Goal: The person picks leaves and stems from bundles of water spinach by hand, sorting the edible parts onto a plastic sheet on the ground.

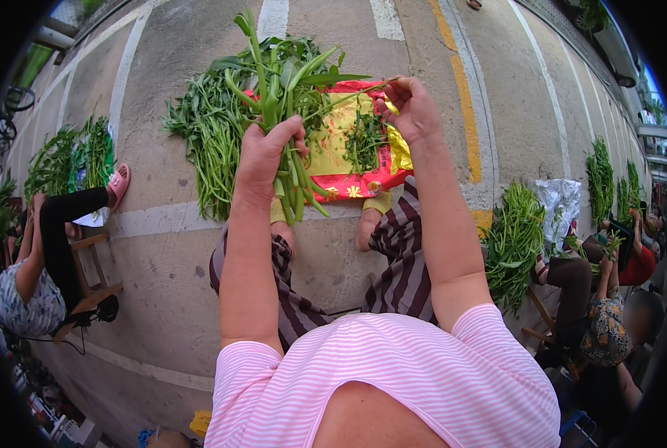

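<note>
The left hand (271, 153) hides part of its green stalks (272, 104), while what seem bicycles (6, 127) blur leftward.

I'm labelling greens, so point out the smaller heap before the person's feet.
The small heap on the red-and-gold sheet, nearer the right hand; the far larger heap sprawls on pavement to its left.
</note>
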Motion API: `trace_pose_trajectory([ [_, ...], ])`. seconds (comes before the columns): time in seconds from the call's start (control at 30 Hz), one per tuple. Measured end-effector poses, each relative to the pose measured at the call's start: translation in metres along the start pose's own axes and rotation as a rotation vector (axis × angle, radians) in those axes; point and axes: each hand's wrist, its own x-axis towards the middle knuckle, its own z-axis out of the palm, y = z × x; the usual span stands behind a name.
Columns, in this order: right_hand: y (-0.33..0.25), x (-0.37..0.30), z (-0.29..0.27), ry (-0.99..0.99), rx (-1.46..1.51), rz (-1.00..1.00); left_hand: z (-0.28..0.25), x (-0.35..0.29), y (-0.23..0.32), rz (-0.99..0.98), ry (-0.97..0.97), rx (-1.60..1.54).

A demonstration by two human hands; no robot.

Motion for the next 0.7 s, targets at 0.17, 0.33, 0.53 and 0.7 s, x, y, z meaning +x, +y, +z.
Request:
trace_pose_trajectory([
  [0.17,-0.011,0.004,-0.009,0.064,-0.006,-0.058,-0.004,0.002,-0.003,0.024,-0.019,-0.011],
  [0.33,-0.016,-0.009,0.004,0.058,-0.22,-0.199,-0.008,0.002,0.001,-0.012,-0.033,-0.019],
  [0.53,-0.014,-0.011,0.001,-0.032,-0.597,-0.325,-0.009,0.001,0.006,-0.085,-0.056,-0.231],
  [0.7,-0.022,-0.018,0.001,0.156,-1.431,-0.415,-0.02,0.004,0.006,-0.084,-0.175,-0.409],
])
